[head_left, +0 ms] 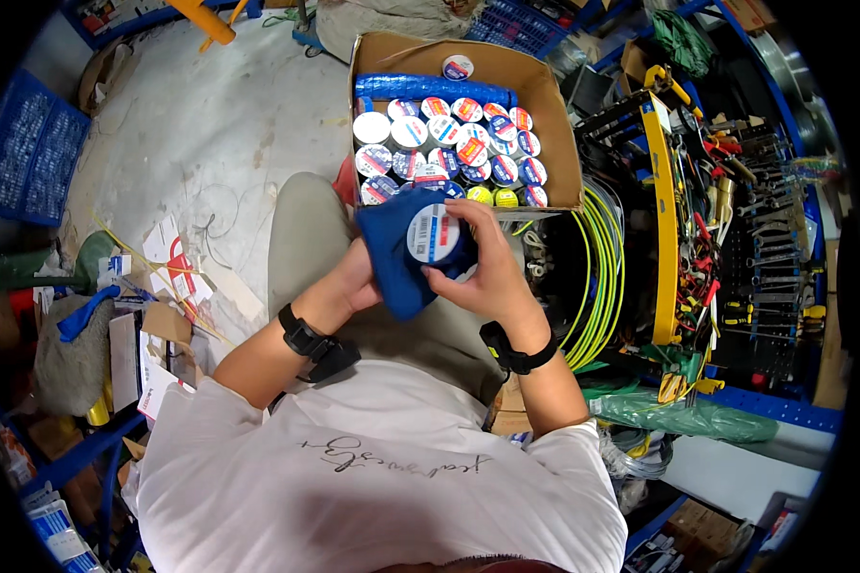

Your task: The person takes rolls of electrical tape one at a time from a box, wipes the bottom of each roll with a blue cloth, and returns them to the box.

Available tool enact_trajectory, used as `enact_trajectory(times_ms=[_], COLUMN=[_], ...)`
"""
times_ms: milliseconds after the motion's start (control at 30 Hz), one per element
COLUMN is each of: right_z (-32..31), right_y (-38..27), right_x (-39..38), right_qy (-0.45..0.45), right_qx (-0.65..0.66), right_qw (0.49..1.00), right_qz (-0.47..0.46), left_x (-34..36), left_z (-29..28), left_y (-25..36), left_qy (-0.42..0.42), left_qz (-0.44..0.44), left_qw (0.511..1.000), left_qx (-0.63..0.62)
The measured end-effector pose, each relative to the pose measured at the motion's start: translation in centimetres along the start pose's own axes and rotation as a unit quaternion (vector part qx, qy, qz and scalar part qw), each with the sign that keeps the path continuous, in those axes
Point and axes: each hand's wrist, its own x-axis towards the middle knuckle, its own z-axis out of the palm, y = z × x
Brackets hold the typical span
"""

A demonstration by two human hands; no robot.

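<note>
In front of my lap my right hand grips a roll of electrical tape by its edge, its labelled round face turned up. Behind the roll lies a dark blue cloth, which my left hand grips from its left side. The cloth touches the roll, and part of my left hand's fingers is hidden under it. Just beyond, an open cardboard box holds many similar rolls standing in rows, two or three of them with yellow faces. A long blue wrapped bundle lies along the box's far side.
A coil of yellow-green cable lies right of the box. Further right are a yellow-edged rack and a board of wrenches. Blue crates stand far left. Torn cardboard and paper litter the floor at left.
</note>
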Motion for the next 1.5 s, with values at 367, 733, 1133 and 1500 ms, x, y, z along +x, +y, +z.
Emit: enact_trajectory(times_ms=[367,733,1133,1500], right_z=[-3.4,-4.6,1.6,0.3], right_y=[1.9,20.7,24.3,24.9], right_x=[6.6,19.0,21.6,21.0], right_qy=[-0.084,-0.088,-0.225,-0.213], right_qx=[-0.127,-0.197,-0.478,-0.446], right_qw=[0.987,0.958,0.806,0.825], right_qz=[0.051,0.19,0.267,0.275], left_x=[-0.8,-4.2,-6.2,-5.6], left_z=[-1.4,-3.3,-5.9,-5.9], left_y=[1.9,5.5,7.4,7.1], left_qy=[0.026,-0.008,0.106,0.118], left_qz=[0.066,0.144,0.184,0.17], left_qw=[0.997,0.982,0.968,0.968], left_qx=[-0.037,-0.124,-0.133,-0.143])
